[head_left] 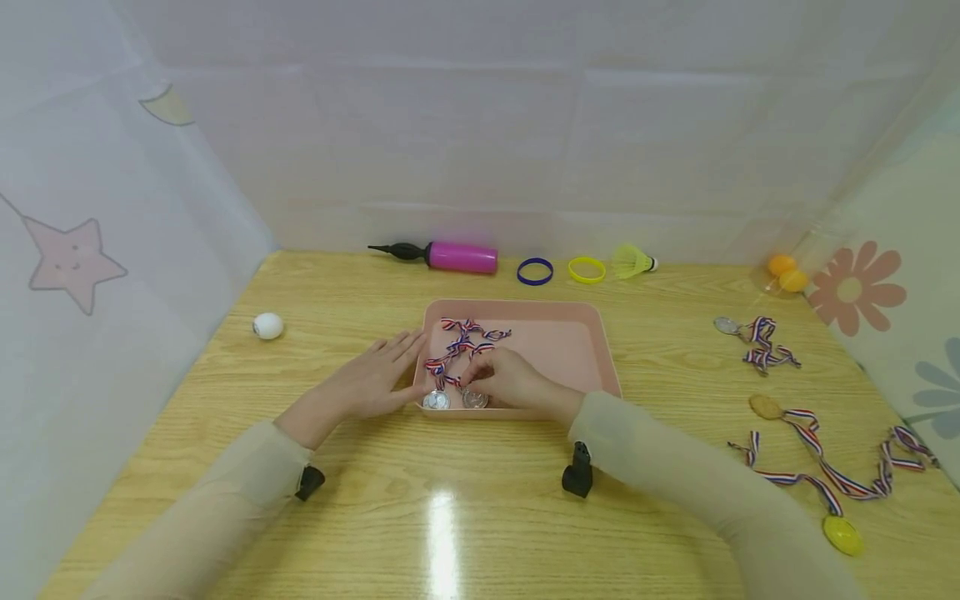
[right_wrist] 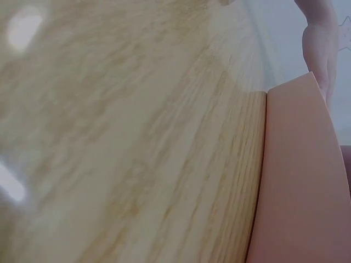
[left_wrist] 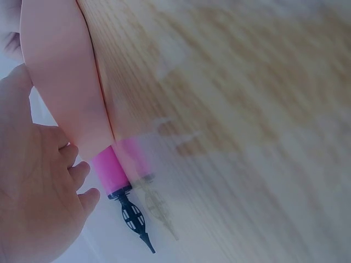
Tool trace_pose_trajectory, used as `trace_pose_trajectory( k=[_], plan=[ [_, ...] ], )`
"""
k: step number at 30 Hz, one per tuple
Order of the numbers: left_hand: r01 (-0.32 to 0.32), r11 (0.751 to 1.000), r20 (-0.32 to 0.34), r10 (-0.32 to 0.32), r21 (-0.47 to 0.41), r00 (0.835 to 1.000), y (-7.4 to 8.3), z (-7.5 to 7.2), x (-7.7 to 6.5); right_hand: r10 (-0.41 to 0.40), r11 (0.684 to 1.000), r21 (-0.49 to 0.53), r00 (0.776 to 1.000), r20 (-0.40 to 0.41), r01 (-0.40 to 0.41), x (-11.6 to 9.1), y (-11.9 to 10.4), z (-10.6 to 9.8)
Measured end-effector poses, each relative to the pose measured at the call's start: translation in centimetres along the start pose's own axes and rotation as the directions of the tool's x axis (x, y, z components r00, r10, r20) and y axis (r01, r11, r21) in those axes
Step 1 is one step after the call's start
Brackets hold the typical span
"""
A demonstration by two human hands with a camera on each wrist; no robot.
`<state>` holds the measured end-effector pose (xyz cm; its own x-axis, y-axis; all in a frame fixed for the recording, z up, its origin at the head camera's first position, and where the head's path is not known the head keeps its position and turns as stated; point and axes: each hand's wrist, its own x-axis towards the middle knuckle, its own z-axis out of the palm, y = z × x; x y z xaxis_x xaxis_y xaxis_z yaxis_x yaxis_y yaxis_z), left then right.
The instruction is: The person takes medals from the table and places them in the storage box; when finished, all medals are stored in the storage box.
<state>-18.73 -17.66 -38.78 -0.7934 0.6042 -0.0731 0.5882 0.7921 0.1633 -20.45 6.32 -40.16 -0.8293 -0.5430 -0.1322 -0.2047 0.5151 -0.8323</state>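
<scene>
A shallow pink tray [head_left: 558, 350] sits mid-table, holding two silver medals with striped red, white and blue ribbons [head_left: 459, 343]. One silver medal [head_left: 437, 400] lies in the near left corner; the other silver medal [head_left: 476, 399] is just right of it. Over that second medal my right hand [head_left: 506, 377] reaches into the tray, thumb and forefinger pinching at its top, partly covering it. My left hand [head_left: 378, 377] rests against the tray's left rim, fingers extended. In the left wrist view the left thumb touches the tray wall [left_wrist: 66, 71]. The right fingers are hidden in the right wrist view.
Behind the tray lie a magenta hand pump [head_left: 461, 257], a blue wristband [head_left: 535, 272], a yellow wristband [head_left: 587, 269] and a shuttlecock [head_left: 632, 262]. A white ball [head_left: 267, 326] is left. At right are a silver medal [head_left: 726, 326], gold medals [head_left: 843, 535] and orange balls [head_left: 782, 265].
</scene>
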Motion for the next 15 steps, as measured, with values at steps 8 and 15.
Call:
trace_pose_trajectory(
  k=[8, 15],
  plan=[
    [0.005, 1.000, 0.006, -0.005, -0.002, 1.000, 0.01, -0.09, 0.04, -0.001, 1.000, 0.016, 0.999, 0.047, 0.000, -0.11, -0.32, 0.01],
    [0.005, 1.000, 0.003, -0.005, -0.010, 1.000, 0.06, -0.17, -0.04, 0.012, 0.998, 0.053, 0.996, 0.087, -0.017, -0.17, -0.41, 0.10]
  ],
)
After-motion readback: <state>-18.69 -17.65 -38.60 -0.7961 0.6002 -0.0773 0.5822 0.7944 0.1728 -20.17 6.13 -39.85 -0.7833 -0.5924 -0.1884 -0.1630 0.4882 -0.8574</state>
